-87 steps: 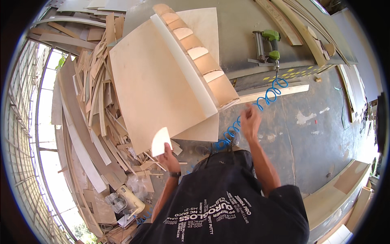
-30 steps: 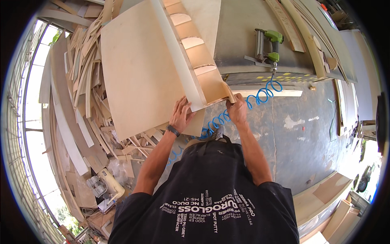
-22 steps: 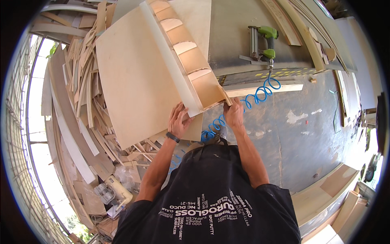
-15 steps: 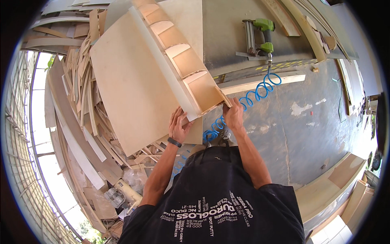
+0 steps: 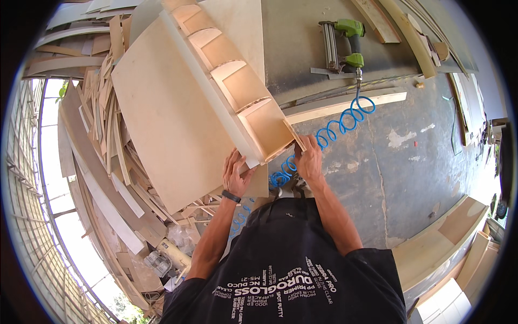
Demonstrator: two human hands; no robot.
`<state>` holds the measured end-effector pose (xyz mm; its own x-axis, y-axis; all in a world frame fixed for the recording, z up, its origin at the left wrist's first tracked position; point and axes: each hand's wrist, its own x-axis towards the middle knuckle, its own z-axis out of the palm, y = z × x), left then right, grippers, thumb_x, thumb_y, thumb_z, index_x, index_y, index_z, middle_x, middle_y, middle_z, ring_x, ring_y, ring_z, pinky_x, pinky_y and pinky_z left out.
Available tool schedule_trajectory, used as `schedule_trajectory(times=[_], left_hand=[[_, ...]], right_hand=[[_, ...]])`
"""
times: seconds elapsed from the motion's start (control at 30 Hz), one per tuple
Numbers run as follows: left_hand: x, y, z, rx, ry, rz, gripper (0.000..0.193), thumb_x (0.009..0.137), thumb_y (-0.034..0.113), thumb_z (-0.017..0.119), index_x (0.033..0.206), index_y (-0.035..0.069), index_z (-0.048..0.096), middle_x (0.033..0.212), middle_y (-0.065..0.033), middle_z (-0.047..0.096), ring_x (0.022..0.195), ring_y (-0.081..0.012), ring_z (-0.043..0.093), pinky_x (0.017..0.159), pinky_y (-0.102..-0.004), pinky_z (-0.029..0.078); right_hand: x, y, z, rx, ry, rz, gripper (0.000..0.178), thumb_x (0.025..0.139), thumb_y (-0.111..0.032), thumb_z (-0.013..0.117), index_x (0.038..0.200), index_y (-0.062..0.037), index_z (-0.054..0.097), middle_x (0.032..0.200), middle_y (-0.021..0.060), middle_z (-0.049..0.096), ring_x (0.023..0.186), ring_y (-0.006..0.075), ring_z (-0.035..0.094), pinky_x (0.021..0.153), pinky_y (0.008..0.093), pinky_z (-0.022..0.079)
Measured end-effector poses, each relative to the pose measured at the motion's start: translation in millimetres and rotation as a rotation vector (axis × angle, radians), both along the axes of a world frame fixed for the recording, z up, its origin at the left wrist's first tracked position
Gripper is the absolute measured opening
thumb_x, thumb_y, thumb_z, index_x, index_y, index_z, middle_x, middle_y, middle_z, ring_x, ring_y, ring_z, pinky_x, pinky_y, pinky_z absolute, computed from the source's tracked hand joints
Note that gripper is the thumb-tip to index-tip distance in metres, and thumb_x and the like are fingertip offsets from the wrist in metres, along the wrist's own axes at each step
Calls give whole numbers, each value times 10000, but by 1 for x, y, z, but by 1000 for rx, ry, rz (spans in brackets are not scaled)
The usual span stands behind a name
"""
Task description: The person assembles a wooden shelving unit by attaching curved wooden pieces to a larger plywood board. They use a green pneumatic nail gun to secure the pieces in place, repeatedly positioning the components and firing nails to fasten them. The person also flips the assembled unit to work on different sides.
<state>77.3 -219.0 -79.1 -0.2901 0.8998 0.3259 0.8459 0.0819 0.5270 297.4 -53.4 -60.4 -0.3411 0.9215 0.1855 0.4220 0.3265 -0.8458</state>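
Observation:
A long pale wooden frame (image 5: 264,128) with curved cross ribs lies slantwise over a large plywood sheet (image 5: 156,108). Its near end points toward me. My left hand (image 5: 236,174), with a dark band at the wrist, grips the near left corner, fingers bent along its side and thumb by the end. At the near right corner my right hand (image 5: 309,162) pinches a thin wooden strip (image 5: 294,134), which stands tilted against the frame's open side. The tips of the right fingers are partly hidden behind the strip.
A green and black nail gun (image 5: 350,43) lies on the dark work surface at the back, its coiled blue air hose (image 5: 345,121) trailing down toward my feet. A long board (image 5: 350,105) lies by that surface's edge. Scrap wood strips (image 5: 102,108) pile up on the left.
The frame and plywood sheet appear slightly farther left and lower in the picture, with a small shift of the whole view. Both hands keep their places at the frame's near end.

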Motion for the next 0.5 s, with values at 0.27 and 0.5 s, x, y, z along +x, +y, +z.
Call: schedule_trajectory(times=[0.27, 0.5], left_hand=[[3, 0, -1, 7, -17, 3, 527, 820, 166, 862, 1272, 85, 603, 1441, -219, 590, 1350, -451, 548, 1101, -530, 470], [0, 2, -2, 2, 29, -17, 530, 833, 197, 860, 1280, 77, 602, 1439, -247, 587, 1349, -450, 556, 1099, -542, 469]], right_hand=[[0, -4, 1, -24, -61, -49, 456, 735, 87, 681, 1168, -52, 652, 1053, 173, 656, 921, 442, 657, 750, 494, 529], [0, -4, 3, -91, -90, -70, 465, 733, 61, 700, 1176, -72, 658, 1072, 149, 683, 952, 412, 675, 766, 483, 542]])
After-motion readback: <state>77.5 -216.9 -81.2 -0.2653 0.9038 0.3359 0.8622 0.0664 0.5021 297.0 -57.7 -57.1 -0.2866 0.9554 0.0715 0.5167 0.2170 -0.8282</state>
